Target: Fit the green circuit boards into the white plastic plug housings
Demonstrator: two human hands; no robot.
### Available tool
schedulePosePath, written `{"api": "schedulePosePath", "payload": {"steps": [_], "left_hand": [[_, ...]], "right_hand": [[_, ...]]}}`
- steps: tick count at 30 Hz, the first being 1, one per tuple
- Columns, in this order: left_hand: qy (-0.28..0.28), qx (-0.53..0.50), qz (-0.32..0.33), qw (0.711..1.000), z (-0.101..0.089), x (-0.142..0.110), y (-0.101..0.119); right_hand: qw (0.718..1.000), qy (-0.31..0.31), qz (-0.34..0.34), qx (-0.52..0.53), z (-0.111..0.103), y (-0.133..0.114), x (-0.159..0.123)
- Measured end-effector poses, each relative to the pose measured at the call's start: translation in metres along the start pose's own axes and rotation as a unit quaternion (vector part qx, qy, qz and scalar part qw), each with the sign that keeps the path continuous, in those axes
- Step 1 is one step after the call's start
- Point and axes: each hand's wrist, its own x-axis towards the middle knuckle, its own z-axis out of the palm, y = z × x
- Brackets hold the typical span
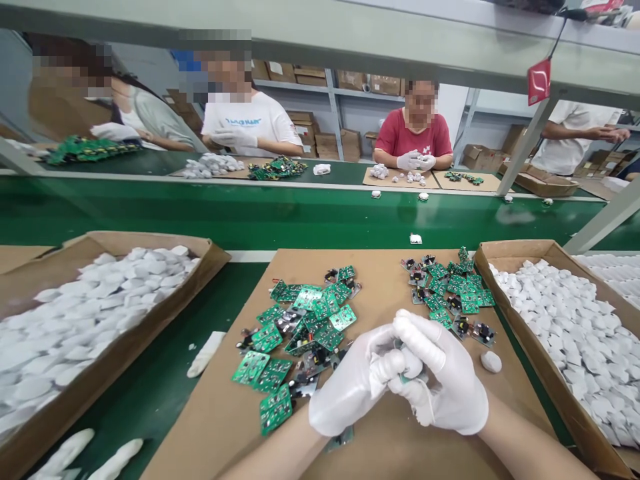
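My left hand (pixel 353 380) and my right hand (pixel 445 373), both in white gloves, meet over the cardboard sheet with their fingers closed around one small item. A sliver of green circuit board (pixel 406 379) and a rounded white piece show between the fingertips; the rest is covered. To the left of my hands spreads a loose pile of green circuit boards (pixel 320 303). Beyond my right hand lies another pile of boards (pixel 457 287), some with their black parts facing up. A single white rounded piece (pixel 491 361) rests beside my right hand.
Cardboard trays full of white pieces flank me: left tray (pixel 213 257), right tray (pixel 505 293). White finger-like scraps (pixel 206 353) lie on the green surface. A green conveyor belt (pixel 300 213) crosses ahead, carrying a few white items. Several people work beyond it. A metal beam (pixel 320 40) spans overhead.
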Motion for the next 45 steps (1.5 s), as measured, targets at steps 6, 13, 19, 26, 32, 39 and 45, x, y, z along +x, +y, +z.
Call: {"api": "schedulePosePath", "payload": {"steps": [6,13,19,26,32,39,45], "left_hand": [[0.007,0.113,-0.011,0.994,-0.003,-0.001,0.0],[0.024,0.053,0.003,0.998,-0.001,0.002,0.002],[0.023,0.023,0.015,0.999,-0.001,0.001,0.001],[0.051,0.05,0.001,0.997,-0.003,0.001,-0.002],[0.014,0.01,-0.006,1.0,-0.002,0.004,-0.003],[0.022,0.058,-0.045,0.997,-0.006,0.004,-0.006],[0.014,0.105,-0.069,0.992,-0.007,0.004,-0.009]], "right_hand": [[0.993,-0.002,-0.002,-0.12,-0.004,0.0,-0.01],[0.992,-0.043,0.031,-0.118,-0.007,-0.002,-0.005],[0.998,-0.028,0.039,-0.048,-0.008,-0.001,-0.004],[0.994,-0.06,0.026,-0.083,-0.02,-0.001,0.0],[0.995,0.031,0.089,0.019,-0.016,0.0,0.0],[0.973,0.02,0.172,0.154,-0.021,-0.003,0.012],[0.929,0.081,0.257,0.253,-0.014,-0.005,0.012]]}}
